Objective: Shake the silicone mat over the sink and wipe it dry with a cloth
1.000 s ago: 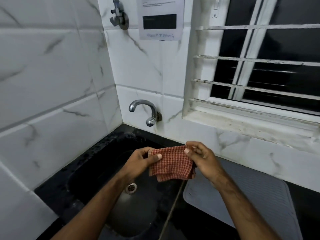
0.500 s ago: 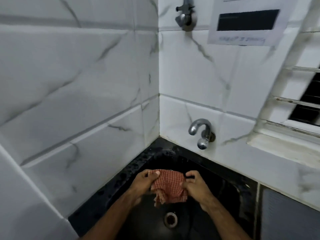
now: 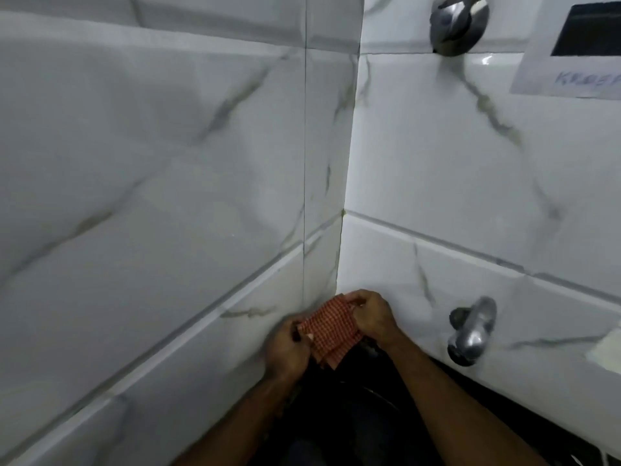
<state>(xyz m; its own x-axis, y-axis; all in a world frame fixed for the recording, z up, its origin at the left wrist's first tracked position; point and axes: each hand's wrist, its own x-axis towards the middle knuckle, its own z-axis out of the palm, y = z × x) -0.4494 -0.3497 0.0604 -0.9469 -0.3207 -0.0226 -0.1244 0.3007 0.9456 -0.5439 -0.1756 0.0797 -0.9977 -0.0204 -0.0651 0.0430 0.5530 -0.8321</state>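
A red checked cloth is bunched between both hands, held up near the corner of the tiled walls above the black sink. My left hand grips its lower left edge. My right hand pinches its upper right edge with curled fingers. The silicone mat is out of view.
A chrome tap juts from the right wall just right of my right arm. A second chrome fitting sits high on that wall beside a paper notice. White marble-look tiles close in on the left and behind.
The view has swung left and up; the window and the mat have dropped out of sight. Both hands have carried the cloth toward the wall corner and bunched it tighter.
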